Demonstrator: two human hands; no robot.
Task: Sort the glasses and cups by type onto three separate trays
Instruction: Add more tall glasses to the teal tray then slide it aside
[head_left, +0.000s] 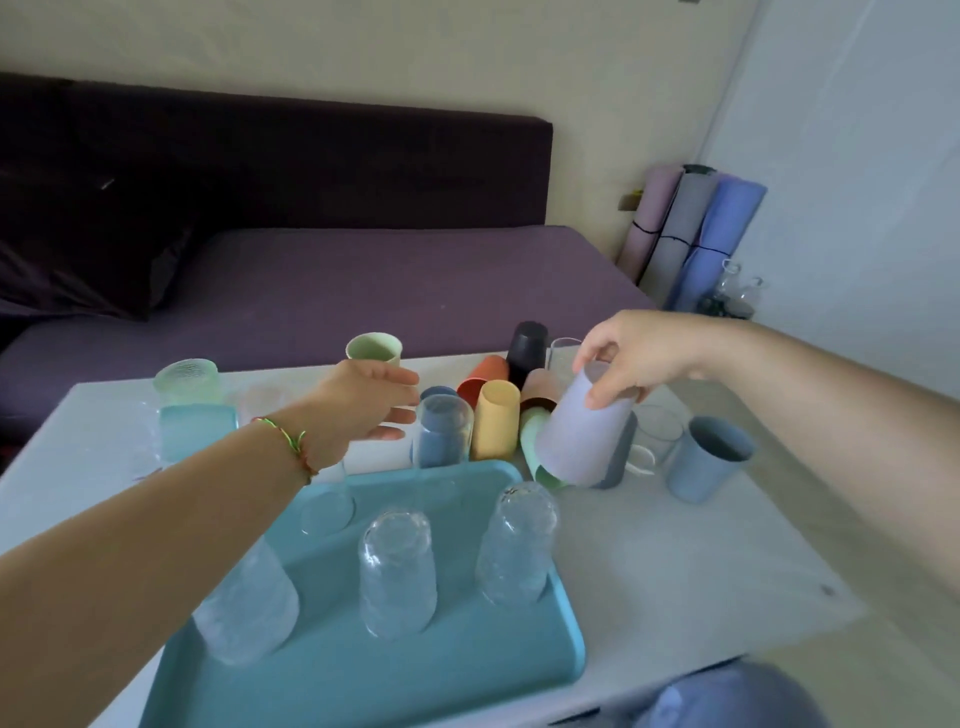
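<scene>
The right hand (639, 364) gripped a lavender cup (579, 431) from above, fingers and thumb curled round its closed end; the cup hung tilted, mouth downward, in front of a pale green cup (535, 441) lying on its side and a grey-blue cup (621, 457). The left hand (363, 400) was spread fairly wide and held nothing, fingers nearly straight and pointing at a tall clear glass (444, 431) just beside the fingertips; whether they touched it could not be told. Between the hands lay a heap of smooth, matte, tapered cups: a yellow one (496, 426), an orange one (485, 376), a black one (527, 348); a blue cup (706, 457) stood upright to the right of the lavender one, with a clear handled mug (654, 441) between them. Nearer the camera, below both hands, a teal tray (467, 654) with rounded corners sat on the white desk (701, 561); clear ribbed glasses (397, 571) stood mouth down on it, the left forearm crossing in front of one.
</scene>
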